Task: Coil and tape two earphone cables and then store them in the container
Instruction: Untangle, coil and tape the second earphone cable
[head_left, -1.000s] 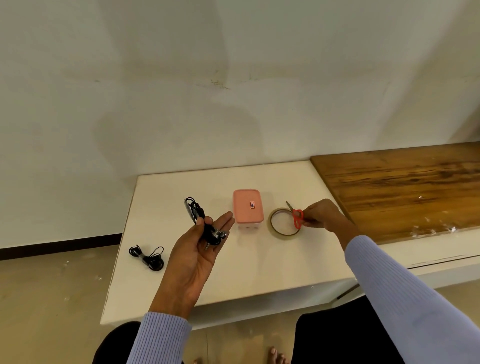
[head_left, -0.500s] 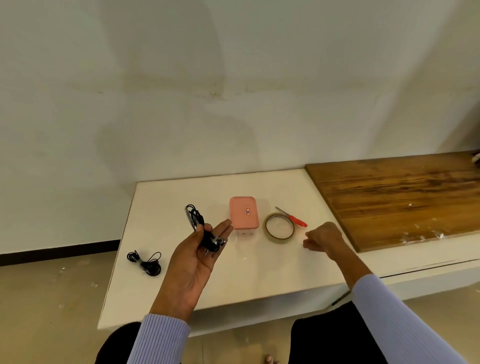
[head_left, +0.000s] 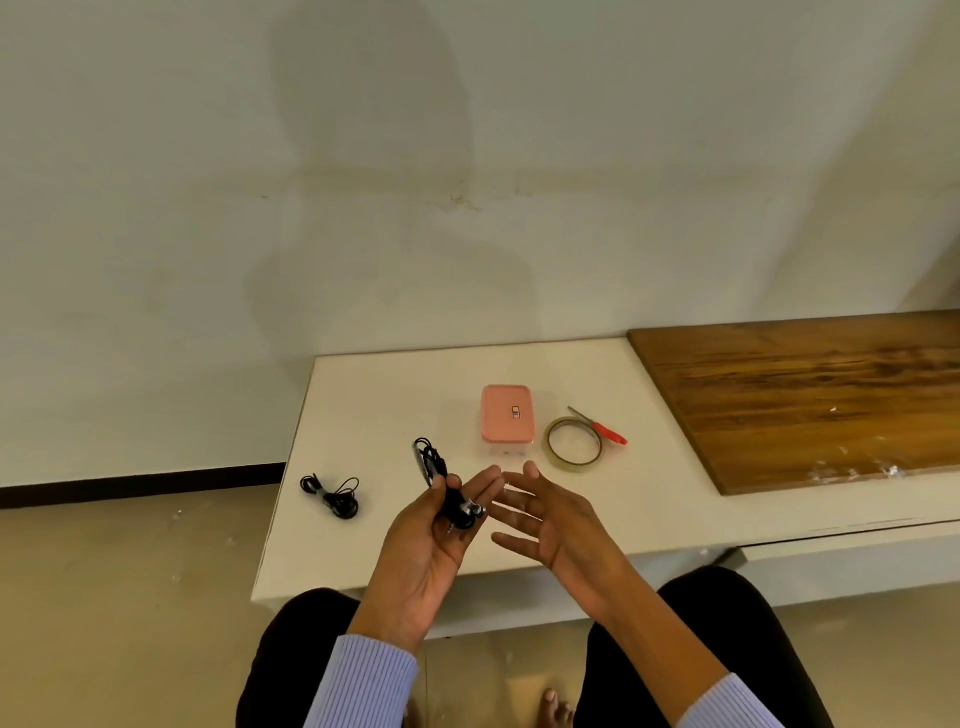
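sleeves (head_left: 363, 680): ribbed lilac knit, both arms | trousers (head_left: 727, 639): black | foot (head_left: 555, 711): bare

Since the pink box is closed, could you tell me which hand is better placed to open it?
Probably the right hand: it is open and empty, while the left hand holds the coiled earphones. The pink box lies just beyond both.

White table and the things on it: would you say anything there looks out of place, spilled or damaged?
Nothing stands out. The pink container sits closed, the tape roll lies flat beside the scissors, and one earphone bundle rests near the table's left edge.
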